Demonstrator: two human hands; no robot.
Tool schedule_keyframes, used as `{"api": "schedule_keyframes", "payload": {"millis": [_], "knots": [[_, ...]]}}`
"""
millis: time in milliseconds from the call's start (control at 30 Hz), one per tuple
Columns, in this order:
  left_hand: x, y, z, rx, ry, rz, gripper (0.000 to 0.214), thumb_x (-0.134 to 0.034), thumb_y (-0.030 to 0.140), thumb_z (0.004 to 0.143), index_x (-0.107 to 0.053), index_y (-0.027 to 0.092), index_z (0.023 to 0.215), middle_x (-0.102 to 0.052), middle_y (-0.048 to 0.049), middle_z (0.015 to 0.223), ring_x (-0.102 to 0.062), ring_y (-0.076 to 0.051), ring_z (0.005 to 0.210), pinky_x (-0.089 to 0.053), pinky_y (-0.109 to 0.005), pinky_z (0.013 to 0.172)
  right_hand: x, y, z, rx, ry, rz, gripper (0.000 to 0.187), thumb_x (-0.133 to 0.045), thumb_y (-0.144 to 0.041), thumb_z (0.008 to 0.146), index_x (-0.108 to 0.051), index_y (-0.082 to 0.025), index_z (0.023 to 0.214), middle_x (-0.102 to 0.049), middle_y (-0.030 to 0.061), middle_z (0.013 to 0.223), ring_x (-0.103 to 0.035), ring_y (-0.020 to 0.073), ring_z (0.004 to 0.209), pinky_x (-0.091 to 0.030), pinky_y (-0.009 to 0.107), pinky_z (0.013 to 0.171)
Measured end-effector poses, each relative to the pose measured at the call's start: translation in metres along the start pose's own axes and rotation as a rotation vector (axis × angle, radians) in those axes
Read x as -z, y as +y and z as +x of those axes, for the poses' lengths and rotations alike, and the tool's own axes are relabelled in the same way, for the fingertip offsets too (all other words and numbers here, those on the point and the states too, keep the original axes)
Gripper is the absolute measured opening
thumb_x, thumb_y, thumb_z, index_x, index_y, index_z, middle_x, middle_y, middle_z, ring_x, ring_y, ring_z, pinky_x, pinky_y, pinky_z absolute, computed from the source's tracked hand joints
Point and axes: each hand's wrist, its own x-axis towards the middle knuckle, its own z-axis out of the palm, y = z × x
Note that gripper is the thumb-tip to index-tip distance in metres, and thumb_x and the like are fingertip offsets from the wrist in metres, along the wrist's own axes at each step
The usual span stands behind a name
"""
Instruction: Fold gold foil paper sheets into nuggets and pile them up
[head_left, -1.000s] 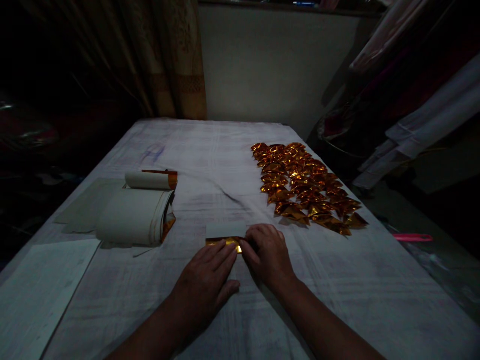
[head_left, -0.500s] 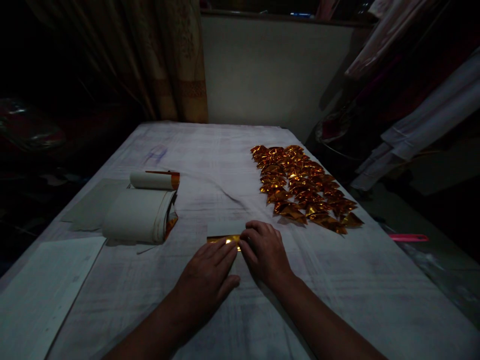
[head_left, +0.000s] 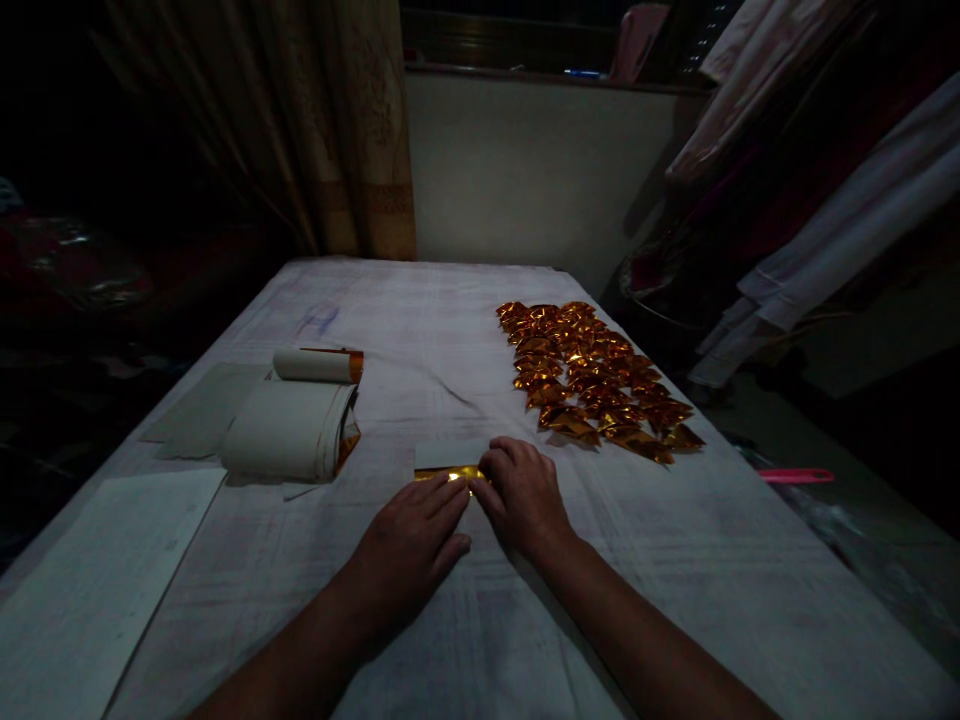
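A small sheet of gold foil paper [head_left: 450,455], pale on its far part with a shiny gold folded strip nearer me, lies on the cloth-covered table. My left hand [head_left: 416,525] rests with its fingers stretched out flat along the near edge of the gold strip, thumb apart. Against the right end of the sheet, the fingers of my right hand [head_left: 521,490] are curled and closed on its edge. Both hands' fingertips nearly meet at the middle. The underside of the fold is hidden beneath my fingers.
Rows of folded gold foil pieces [head_left: 592,380] stand at the right. At left lie a curved stack of foil paper [head_left: 281,430], a rolled sheet [head_left: 311,365] and a large white sheet [head_left: 105,570]. A pink handle [head_left: 795,475] shows beyond the right table edge.
The view has shifted slightly, showing more of the ledge at the back. My hands stay on the foil paper in almost the same pose, with the fingertips moved only a little.
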Motion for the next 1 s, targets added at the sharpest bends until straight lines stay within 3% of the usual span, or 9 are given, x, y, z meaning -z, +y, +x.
{"api": "schedule_keyframes", "payload": {"millis": [267, 433, 600, 667, 733, 867, 1000], "knots": [[0.011, -0.026, -0.035, 0.028, 0.018, 0.11, 0.039, -0.049, 0.034, 0.101, -0.059, 0.02, 0.136, -0.065, -0.0086, 0.139, -0.06, -0.026, 0.128, -0.052, -0.046, 0.105, 0.0, 0.0, -0.001, -0.011, -0.008, 0.007, 0.008, -0.066, -0.031, 0.093, -0.064, -0.024, 0.095, -0.067, 0.0083, 0.118, -0.057, 0.0262, 0.112, -0.038, 0.04, 0.09], [0.016, -0.031, -0.041, 0.034, 0.032, 0.147, 0.038, -0.048, 0.035, 0.101, -0.062, 0.019, 0.133, -0.067, -0.0096, 0.136, -0.062, -0.028, 0.125, -0.051, -0.05, 0.104, 0.0, 0.002, -0.001, 0.008, 0.013, -0.014, 0.008, -0.066, -0.029, 0.092, -0.067, -0.023, 0.096, -0.067, 0.0097, 0.119, -0.058, 0.0267, 0.114, -0.041, 0.041, 0.092], [0.008, -0.028, -0.038, 0.049, 0.071, 0.183, 0.035, -0.046, 0.032, 0.101, -0.067, 0.018, 0.126, -0.071, -0.0102, 0.128, -0.064, -0.029, 0.12, -0.049, -0.051, 0.104, -0.002, -0.008, -0.008, 0.235, 0.091, -0.083, 0.034, -0.055, -0.024, 0.096, -0.061, -0.017, 0.129, -0.057, 0.0155, 0.145, -0.045, 0.0298, 0.138, -0.031, 0.05, 0.111], [0.006, -0.028, -0.037, 0.053, 0.083, 0.184, 0.035, -0.046, 0.031, 0.101, -0.067, 0.017, 0.127, -0.071, -0.0107, 0.128, -0.064, -0.029, 0.119, -0.048, -0.051, 0.104, -0.005, -0.018, -0.012, 0.367, 0.025, -0.081, 0.042, -0.051, -0.025, 0.099, -0.055, -0.016, 0.14, -0.052, 0.0155, 0.15, -0.041, 0.0288, 0.142, -0.025, 0.052, 0.117], [0.006, -0.028, -0.037, 0.056, 0.085, 0.182, 0.036, -0.046, 0.029, 0.101, -0.066, 0.018, 0.128, -0.071, -0.0104, 0.128, -0.064, -0.029, 0.119, -0.047, -0.05, 0.104, -0.007, -0.029, -0.015, 0.439, -0.126, -0.049, 0.047, -0.049, -0.03, 0.1, -0.05, -0.017, 0.145, -0.052, 0.0147, 0.15, -0.044, 0.0275, 0.141, -0.027, 0.052, 0.119], [0.011, -0.027, -0.037, 0.046, 0.078, 0.211, 0.035, -0.046, 0.027, 0.1, -0.065, 0.02, 0.128, -0.071, -0.0082, 0.129, -0.064, -0.028, 0.118, -0.046, -0.049, 0.103, 0.0, -0.038, -0.017, 0.372, -0.368, -0.031, 0.06, -0.049, -0.042, 0.101, -0.04, -0.013, 0.153, -0.04, 0.0178, 0.157, -0.036, 0.0305, 0.147, -0.027, 0.056, 0.12], [0.016, -0.027, -0.037, 0.04, 0.068, 0.222, 0.032, -0.048, 0.028, 0.099, -0.067, 0.021, 0.124, -0.072, -0.0073, 0.126, -0.066, -0.029, 0.114, -0.046, -0.05, 0.1, 0.015, -0.024, -0.016, 0.285, -0.487, -0.041, 0.065, -0.047, -0.049, 0.102, -0.036, -0.013, 0.155, -0.031, 0.0171, 0.161, -0.029, 0.0311, 0.151, -0.021, 0.06, 0.122]]}}
